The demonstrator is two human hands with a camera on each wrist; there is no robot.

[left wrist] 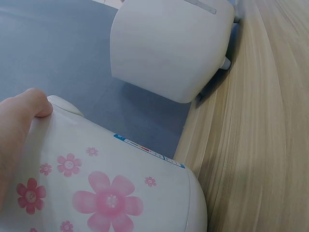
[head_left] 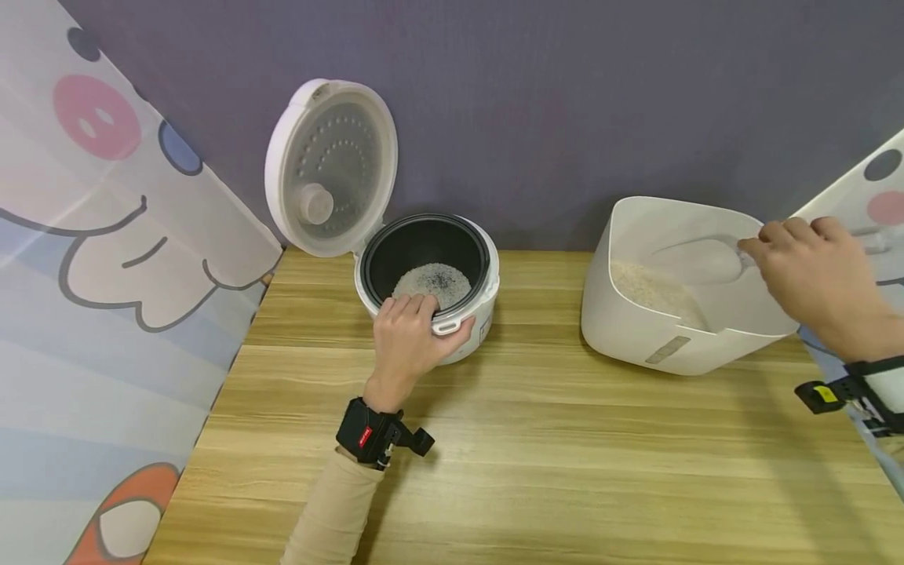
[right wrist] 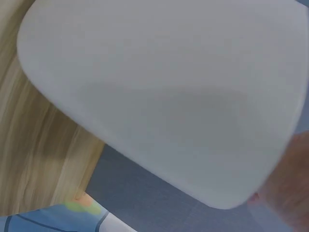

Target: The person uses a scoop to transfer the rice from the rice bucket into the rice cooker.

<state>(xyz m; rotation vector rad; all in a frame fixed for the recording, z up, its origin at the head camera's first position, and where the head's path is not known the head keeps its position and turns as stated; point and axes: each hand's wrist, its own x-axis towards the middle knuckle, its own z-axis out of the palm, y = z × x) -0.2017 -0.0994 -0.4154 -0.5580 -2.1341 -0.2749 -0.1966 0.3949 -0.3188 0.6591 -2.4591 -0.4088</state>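
Observation:
A white rice cooker (head_left: 482, 326) stands on the wooden table with its lid (head_left: 339, 161) raised. Whitish rice grains (head_left: 448, 276) lie in its dark inner pot (head_left: 384, 267). My left hand (head_left: 410, 337) grips the cooker's front rim, fingers curled over the edge and thumb outside. Pink flowers decorate the cooker's side in the left wrist view. To the right, my right hand (head_left: 812, 271) holds a translucent scoop (head_left: 702, 261) by its handle, above the right rim of a white rice bin (head_left: 628, 333). The scoop's bowl tilts inside the bin over rice (head_left: 650, 292).
Behind both containers rises a dark grey partition (head_left: 508, 118). Cartoon-printed panels (head_left: 141, 235) flank the table on the left and right. Wood-grain tabletop (head_left: 537, 455) extends in front of the cooker and the bin. The bin's wall (right wrist: 164, 96) fills most of the right wrist view.

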